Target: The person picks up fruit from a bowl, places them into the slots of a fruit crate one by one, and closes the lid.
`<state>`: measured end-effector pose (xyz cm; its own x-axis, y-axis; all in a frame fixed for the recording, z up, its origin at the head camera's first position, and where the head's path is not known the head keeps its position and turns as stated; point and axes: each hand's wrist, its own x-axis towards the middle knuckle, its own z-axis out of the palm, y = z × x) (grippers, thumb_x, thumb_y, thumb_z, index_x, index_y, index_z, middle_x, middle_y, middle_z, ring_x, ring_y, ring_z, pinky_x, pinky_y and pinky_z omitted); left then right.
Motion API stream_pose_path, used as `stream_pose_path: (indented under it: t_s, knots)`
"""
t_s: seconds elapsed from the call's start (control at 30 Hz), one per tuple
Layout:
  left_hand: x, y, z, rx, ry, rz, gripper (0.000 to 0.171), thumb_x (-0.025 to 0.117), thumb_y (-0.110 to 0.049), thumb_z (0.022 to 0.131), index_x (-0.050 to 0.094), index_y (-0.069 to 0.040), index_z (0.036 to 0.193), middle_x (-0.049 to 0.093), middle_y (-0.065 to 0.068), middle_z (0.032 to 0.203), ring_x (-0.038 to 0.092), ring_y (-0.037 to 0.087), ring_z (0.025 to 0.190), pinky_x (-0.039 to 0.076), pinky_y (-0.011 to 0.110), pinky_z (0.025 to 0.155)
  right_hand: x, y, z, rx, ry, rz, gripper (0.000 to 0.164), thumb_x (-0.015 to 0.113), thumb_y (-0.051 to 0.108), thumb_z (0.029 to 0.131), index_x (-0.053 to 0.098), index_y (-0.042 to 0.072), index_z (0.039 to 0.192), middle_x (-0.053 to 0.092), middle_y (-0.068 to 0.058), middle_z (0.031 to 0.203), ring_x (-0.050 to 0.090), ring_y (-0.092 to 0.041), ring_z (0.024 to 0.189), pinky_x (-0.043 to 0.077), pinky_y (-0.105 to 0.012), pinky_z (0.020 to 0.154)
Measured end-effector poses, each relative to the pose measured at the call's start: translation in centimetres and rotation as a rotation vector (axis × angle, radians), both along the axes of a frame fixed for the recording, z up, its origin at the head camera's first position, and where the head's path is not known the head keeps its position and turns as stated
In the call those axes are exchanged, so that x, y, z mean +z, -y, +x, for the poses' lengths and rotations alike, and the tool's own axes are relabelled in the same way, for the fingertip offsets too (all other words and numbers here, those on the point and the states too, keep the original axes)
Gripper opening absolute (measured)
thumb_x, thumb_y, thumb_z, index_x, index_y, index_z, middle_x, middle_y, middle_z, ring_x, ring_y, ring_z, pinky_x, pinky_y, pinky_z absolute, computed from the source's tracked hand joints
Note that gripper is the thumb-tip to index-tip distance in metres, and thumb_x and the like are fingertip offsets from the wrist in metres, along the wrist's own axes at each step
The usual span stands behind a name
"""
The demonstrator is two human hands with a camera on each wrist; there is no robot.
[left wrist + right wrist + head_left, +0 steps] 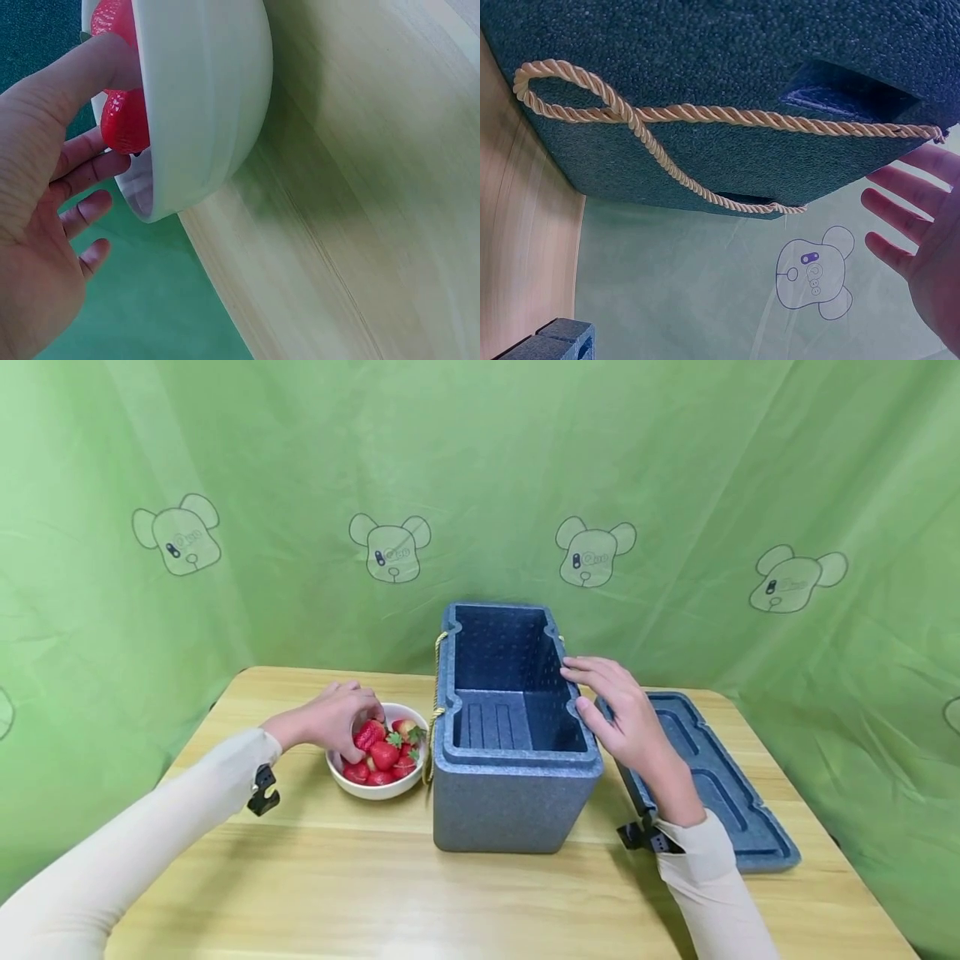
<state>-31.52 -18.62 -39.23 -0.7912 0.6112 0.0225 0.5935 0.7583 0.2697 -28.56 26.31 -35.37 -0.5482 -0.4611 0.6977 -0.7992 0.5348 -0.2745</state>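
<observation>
The white bowl [372,792] is sitting toward the far-left corner of the table [337,877], just beside the blue box [498,810], with a yellow cord [438,672] hanging in the narrow gap between them. A wider stretch of wood is running from the bowl to the left edge. The left hand [341,718] is reaching over the bowl's left rim, thumb and fingers curling round a strawberry [369,735]; its outer fingers are spreading apart, while more strawberries [385,755] are lying beside and under it.

The box is standing about midway between the table's left and right edges, its open top leaving the grooved floor showing. The right hand [611,702] is resting at its right rim, fingers extended and slightly parted, gripping nothing. Below that rim, a twisted rope [727,114] is looping along the side.

The lid [720,777] is lying along the right edge, stretching nearly to the far-right corner, the right forearm crossing its near-left side.
</observation>
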Motion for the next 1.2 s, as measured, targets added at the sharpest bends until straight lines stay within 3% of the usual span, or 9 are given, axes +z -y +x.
stream_pose_path:
  t_s: [0.43,0.9,1.2]
  knots:
    - [2.2,0.9,0.0,0.008,-0.048,0.082,0.057,0.089,-0.018,0.058,0.069,-0.011,0.112,0.070,0.001,0.111,0.048,0.022,0.101,0.036,0.041,0.089,0.2,0.0,0.0,0.003,0.002,-0.001,0.036,0.056,0.014,0.099,0.066,0.008,0.133,0.061,-0.013,0.142,0.051,-0.032,0.136,0.031,-0.037,0.119]
    - [6.4,1.4,-0.3,0.049,-0.083,0.122,0.057,0.088,-0.021,0.064,0.068,-0.011,0.116,0.066,0.004,0.111,0.047,0.022,0.102,0.034,0.046,0.092,0.0,-0.1,-0.1,0.000,-0.008,0.004,0.036,0.057,0.014,0.099,0.066,0.008,0.134,0.061,-0.013,0.142,0.051,-0.033,0.135,0.032,-0.037,0.118]
    - [8.6,0.3,-0.3,0.041,-0.114,0.168,0.057,0.085,-0.023,0.065,0.066,-0.011,0.117,0.065,0.004,0.112,0.045,0.023,0.103,0.032,0.042,0.091,0.0,-0.1,-0.1,-0.001,0.005,0.007,0.036,0.057,0.013,0.099,0.066,0.008,0.134,0.061,-0.013,0.143,0.051,-0.033,0.135,0.032,-0.037,0.118]
